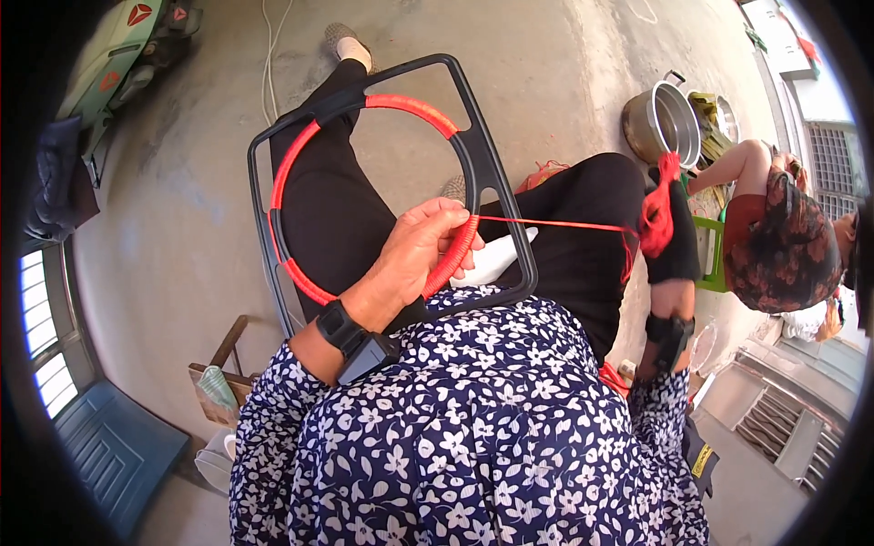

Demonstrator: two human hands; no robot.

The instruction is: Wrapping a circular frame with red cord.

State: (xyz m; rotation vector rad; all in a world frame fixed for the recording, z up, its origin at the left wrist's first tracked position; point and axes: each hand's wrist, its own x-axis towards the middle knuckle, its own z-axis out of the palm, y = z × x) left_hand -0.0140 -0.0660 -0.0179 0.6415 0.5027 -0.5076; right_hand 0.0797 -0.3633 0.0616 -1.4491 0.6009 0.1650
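Note:
A black frame [499, 182] with a round opening rests on my lap, tilted. Red cord [462, 253] wraps tightly around several stretches of its ring, with black showing between them. My left hand [423, 238] is closed on the ring's right side, thumb on top of the winding, fingers curling under. From there a taut strand [555, 222] runs right to a loose red cord bundle [657, 223]. My right hand [672, 259], apparently under a black covering, is raised at this bundle and seems to hold it; its fingers are mostly hidden.
A metal pot [648, 123] stands beyond my right knee. Another person [783, 237] in a dark floral top sits at the right by a green stool [710, 250]. A blue chair [118, 455] is at the lower left, a parked vehicle [109, 77] at the upper left.

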